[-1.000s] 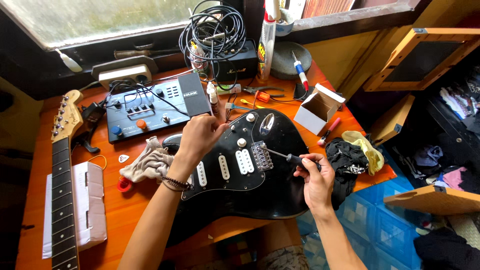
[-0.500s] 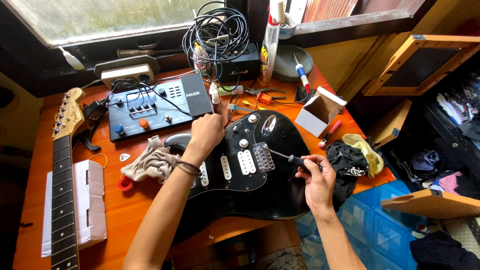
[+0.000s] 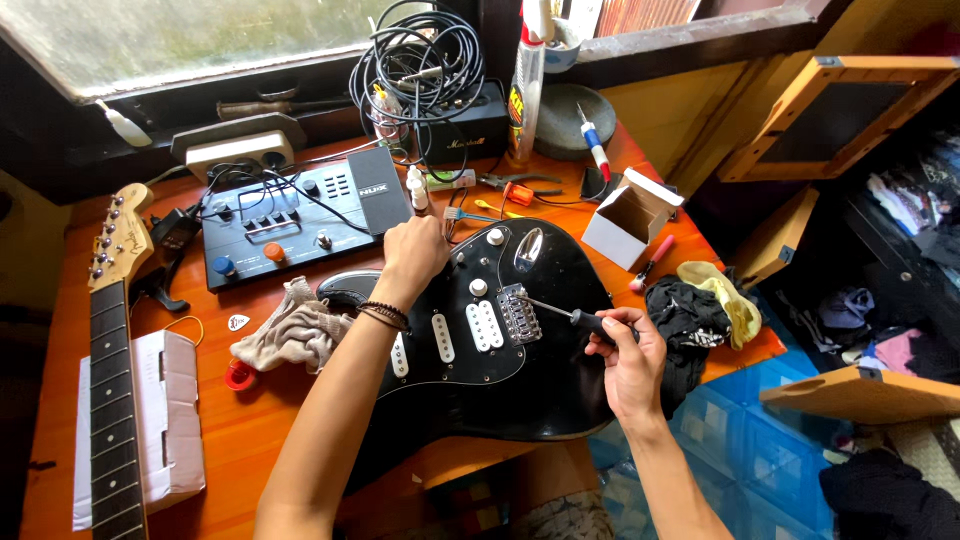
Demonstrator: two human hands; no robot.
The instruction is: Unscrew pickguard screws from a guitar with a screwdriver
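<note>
two bare hands work over a black electric guitar body [image 3: 520, 390] that lies flat near the front edge of an orange wooden table [image 3: 250, 440]. the left hand [image 3: 412, 258] reaches in from below, wrist bent, fingers curled down and pressing on the upper part of the body near the white knobs; it grips nothing that can be made out. the right hand [image 3: 625, 362] comes in from the lower right, fingers closed around the dark handle of a screwdriver [image 3: 565, 313], whose shaft slants up-left to the chrome bridge [image 3: 519, 312].

a beige rag [image 3: 295, 335] lies just beside the guitar's left horn, with a blue effects pedal unit [image 3: 290, 222] behind it. a detached guitar neck [image 3: 112, 370] rests along the left edge on a white box. a small open cardboard box [image 3: 628, 218] and dark cloth [image 3: 680, 320] sit to the right, coiled cables [image 3: 420, 60] at the back under a window. blue plastic bins [image 3: 740, 460] stand below the table.
</note>
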